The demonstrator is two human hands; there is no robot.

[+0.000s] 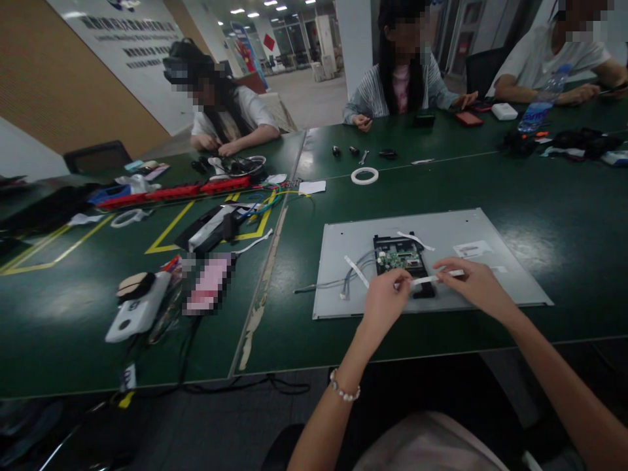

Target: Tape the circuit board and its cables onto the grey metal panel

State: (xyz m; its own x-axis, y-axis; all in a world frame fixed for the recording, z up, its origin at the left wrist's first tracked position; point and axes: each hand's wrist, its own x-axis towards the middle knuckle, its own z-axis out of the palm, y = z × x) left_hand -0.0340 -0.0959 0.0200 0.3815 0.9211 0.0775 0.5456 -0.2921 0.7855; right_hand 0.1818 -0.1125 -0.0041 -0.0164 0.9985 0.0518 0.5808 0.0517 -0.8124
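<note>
A grey metal panel (495, 275) lies flat on the dark green table (564, 216) in front of me. On it sits a black frame with a green circuit board (400, 258) and grey cables (353, 275). Just below the board, my left hand (385, 301) and my right hand (471, 281) each pinch one end of a white tape strip (426, 280), stretched between them. Other white tape strips (416, 241) are stuck across the board and cables.
A roll of white tape (364, 175) lies beyond the panel. To the left are a white device (137, 314), black cables, a red bar (176, 191) and yellow floor-style markings. Three people sit at the far side with small parts, phones and a water bottle (542, 101).
</note>
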